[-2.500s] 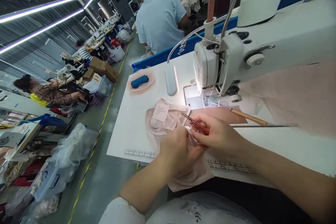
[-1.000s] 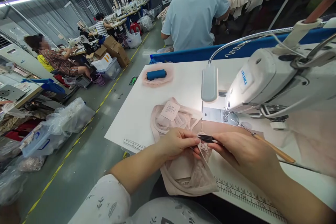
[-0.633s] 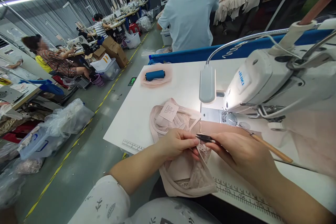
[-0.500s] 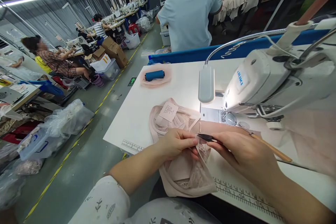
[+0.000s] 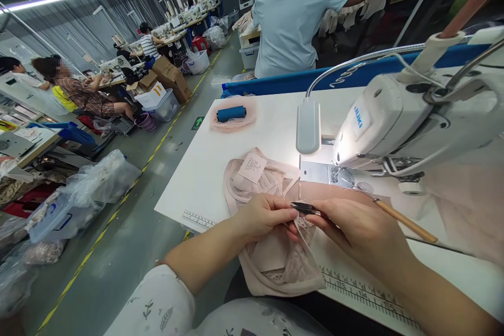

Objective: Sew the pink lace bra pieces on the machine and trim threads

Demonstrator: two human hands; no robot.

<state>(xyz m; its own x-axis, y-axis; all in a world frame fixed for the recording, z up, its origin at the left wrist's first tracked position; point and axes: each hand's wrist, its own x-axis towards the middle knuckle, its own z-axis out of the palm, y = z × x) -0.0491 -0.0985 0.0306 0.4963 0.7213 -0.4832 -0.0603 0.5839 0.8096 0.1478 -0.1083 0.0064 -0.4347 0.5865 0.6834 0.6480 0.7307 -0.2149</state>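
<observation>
A pale pink bra with lace lies over the front edge of the white sewing table, a printed label showing on its upper part. My left hand is closed, pinching the bra's edge between thumb and fingers. Small black thread snips sit in my right hand, their blades touching or nearly touching the left fingertips. Whether a thread lies between the blades is too small to make out. Just beyond my right hand is the sewing machine, its lamp shining on the needle plate.
A blue thread spool rests on pink fabric at the table's far left. A wooden-handled tool lies right of the needle area. A grey lamp head hangs over the table. Beyond the blue cloth edge sits a co-worker in a light blue shirt.
My right hand has shifted slightly left, bringing the snips closer over my left fingertips. My left hand and the bra stay put. The co-worker ahead has stretched an arm to the right.
</observation>
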